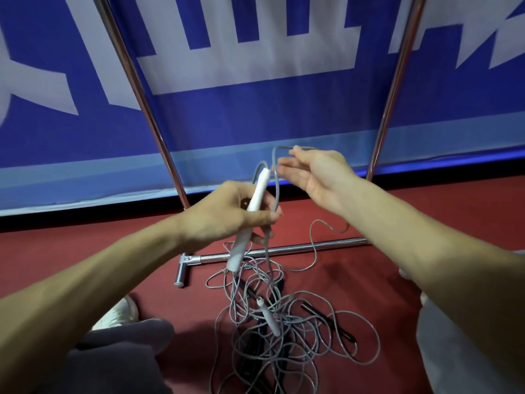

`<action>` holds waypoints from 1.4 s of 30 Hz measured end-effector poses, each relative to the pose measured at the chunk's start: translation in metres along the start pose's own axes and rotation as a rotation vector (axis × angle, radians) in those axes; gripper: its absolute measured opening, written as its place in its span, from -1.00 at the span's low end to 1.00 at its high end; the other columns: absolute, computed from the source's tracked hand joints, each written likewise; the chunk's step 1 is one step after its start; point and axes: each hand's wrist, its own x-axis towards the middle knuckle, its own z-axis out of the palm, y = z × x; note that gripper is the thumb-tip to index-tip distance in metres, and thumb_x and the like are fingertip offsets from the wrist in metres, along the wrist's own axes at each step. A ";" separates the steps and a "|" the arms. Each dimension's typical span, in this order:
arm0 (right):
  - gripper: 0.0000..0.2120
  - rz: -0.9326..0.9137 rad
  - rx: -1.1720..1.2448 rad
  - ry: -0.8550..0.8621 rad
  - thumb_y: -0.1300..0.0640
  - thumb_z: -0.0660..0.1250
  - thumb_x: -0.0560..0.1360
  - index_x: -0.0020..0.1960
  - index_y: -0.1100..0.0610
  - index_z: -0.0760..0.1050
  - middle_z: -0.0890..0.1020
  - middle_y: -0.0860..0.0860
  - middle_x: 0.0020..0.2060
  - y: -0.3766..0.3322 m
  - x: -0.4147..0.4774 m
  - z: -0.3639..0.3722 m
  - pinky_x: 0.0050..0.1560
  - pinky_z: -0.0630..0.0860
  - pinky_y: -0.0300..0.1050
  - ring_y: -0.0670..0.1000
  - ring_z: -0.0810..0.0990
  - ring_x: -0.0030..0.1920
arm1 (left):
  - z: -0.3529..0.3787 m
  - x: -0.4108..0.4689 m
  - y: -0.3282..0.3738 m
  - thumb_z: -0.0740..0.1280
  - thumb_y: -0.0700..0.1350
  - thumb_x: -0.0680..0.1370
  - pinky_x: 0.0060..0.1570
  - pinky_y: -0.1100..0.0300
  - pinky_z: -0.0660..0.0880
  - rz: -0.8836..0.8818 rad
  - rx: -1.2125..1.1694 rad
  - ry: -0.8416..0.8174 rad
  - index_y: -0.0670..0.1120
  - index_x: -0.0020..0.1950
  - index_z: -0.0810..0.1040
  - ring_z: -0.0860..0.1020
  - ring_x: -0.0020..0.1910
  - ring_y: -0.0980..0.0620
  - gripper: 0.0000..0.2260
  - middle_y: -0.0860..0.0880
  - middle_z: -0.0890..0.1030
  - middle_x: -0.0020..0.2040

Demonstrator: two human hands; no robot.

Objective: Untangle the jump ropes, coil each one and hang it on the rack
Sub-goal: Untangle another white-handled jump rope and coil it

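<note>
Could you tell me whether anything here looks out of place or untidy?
Yes: the grey cords lie in a tangled heap on the red floor beside the rack base, with a loose white handle and black handles caught among them. The left hand grips a second white handle.

We see blue banner with big white lettering filling upper half of frame, paler blue band along its lower edge. Black strip under it. Red floor across lower half. We note white shoe lower left, dark grey trouser leg below it, pale grey cloth lower right.
</note>
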 end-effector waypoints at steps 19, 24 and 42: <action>-0.77 -0.005 -1.164 -0.471 0.45 0.21 0.51 -0.12 0.13 0.43 0.60 0.10 -0.27 0.043 -0.005 -0.003 -0.05 0.60 0.06 0.08 0.62 -0.24 | -0.040 0.007 0.005 0.32 -0.30 0.58 -0.23 0.17 0.61 0.111 -0.711 0.652 -0.21 -0.11 0.47 0.70 -0.17 -0.10 -0.92 -0.12 0.53 -0.17; -0.76 -0.030 -1.113 -0.393 0.40 0.09 0.57 -0.06 0.11 0.42 0.58 0.08 -0.23 0.032 -0.006 -0.004 -0.22 0.64 -0.01 0.14 0.67 -0.20 | -0.037 0.011 0.000 0.32 -0.24 0.59 -0.21 0.17 0.63 0.083 -0.659 0.641 -0.21 -0.10 0.47 0.70 -0.13 -0.11 -0.91 -0.16 0.54 -0.13; -0.85 0.096 0.283 0.024 0.45 0.09 0.61 0.13 0.35 0.35 0.49 0.23 -0.11 -0.018 -0.009 0.009 -0.28 0.62 0.00 0.26 0.63 -0.02 | -0.002 0.007 -0.007 0.24 -0.27 0.61 0.25 0.00 0.50 -0.067 -0.315 0.039 -0.12 0.27 0.56 0.61 0.18 0.04 -0.74 -0.09 0.67 0.13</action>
